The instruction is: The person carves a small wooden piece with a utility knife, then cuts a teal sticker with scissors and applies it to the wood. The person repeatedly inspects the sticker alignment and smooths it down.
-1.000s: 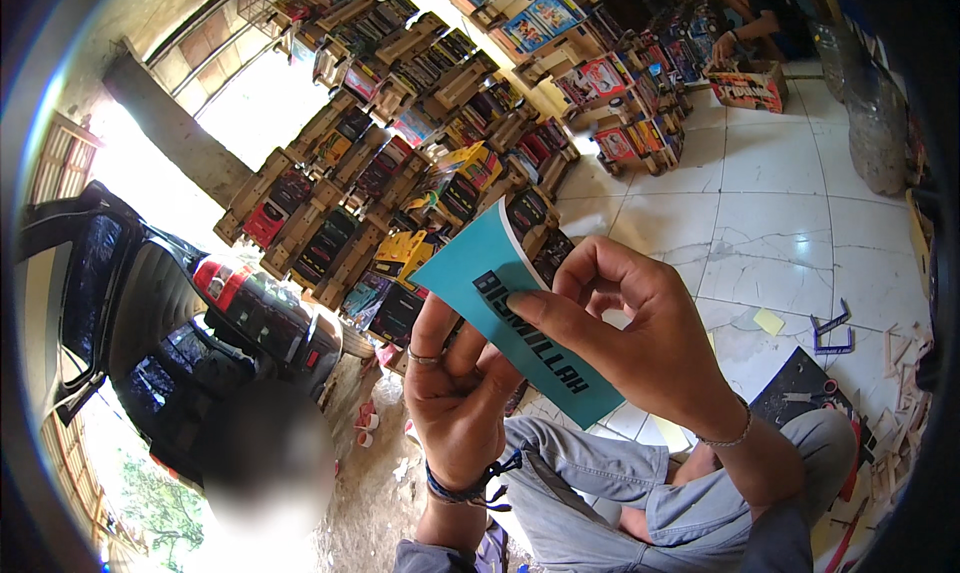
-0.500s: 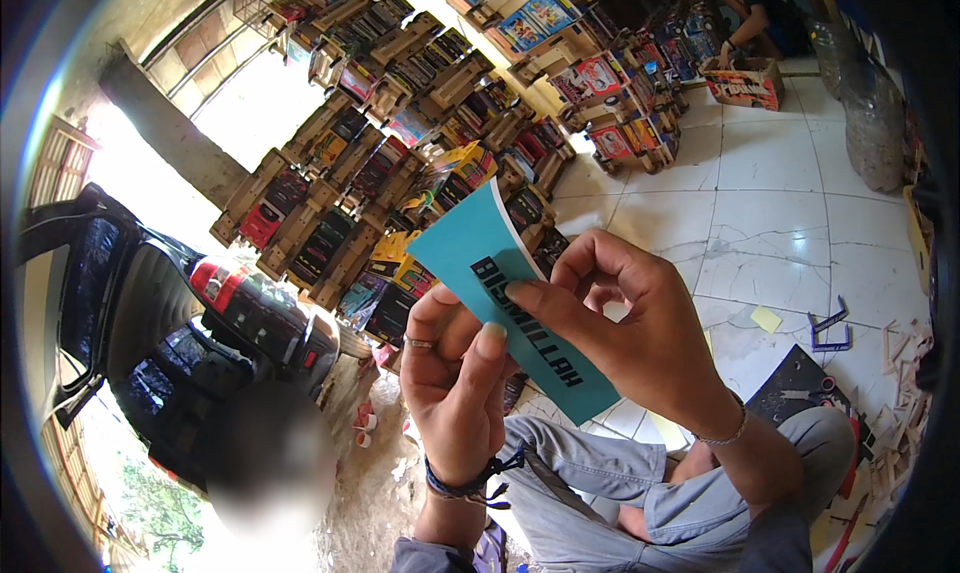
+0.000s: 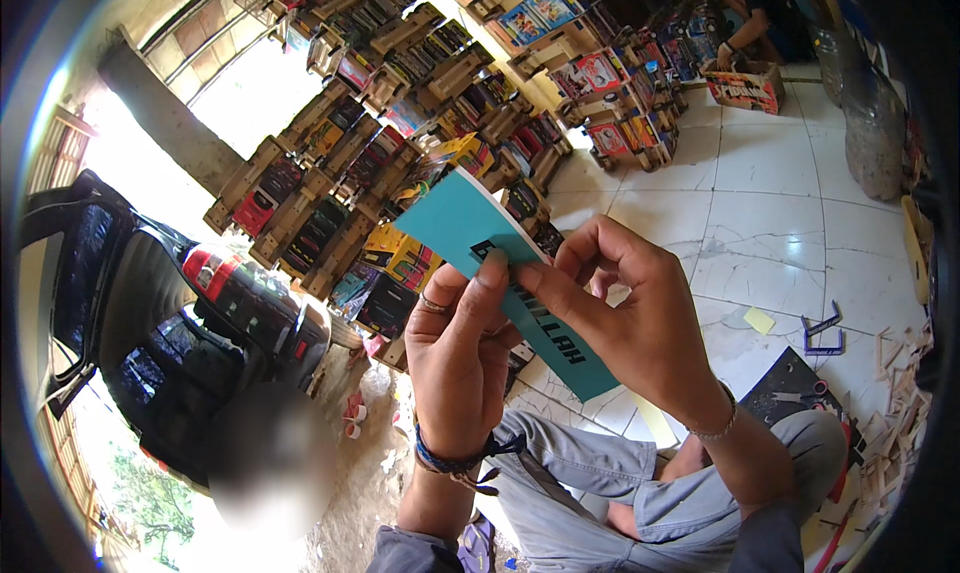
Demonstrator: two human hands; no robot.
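Note:
A teal rectangular sticker sheet (image 3: 460,218) with bold black lettering and a white edge is held slantwise in front of me. My left hand (image 3: 455,363) grips it with the thumb on the printed face, the other fingers partly hidden behind. My right hand (image 3: 645,318) pinches the sheet's right edge near the middle, its thumb tip next to the left thumb. Both thumbs cover part of the lettering. Below, the sheet's lower end hangs free above my grey trousers (image 3: 580,483).
Stacked wooden toy trucks (image 3: 330,133) fill the back. A black car (image 3: 230,283) stands open at left. To the right on the white tiles lie a black mat (image 3: 790,388) with scissors (image 3: 820,387), yellow paper (image 3: 759,320) and wood scraps (image 3: 895,463). Another person's hand (image 3: 725,56) is at a box (image 3: 745,88).
My left thumb has slid up the sheet beside the right thumb, covering more lettering. The sheet has shifted slightly up and left, and its upper part now looks bent.

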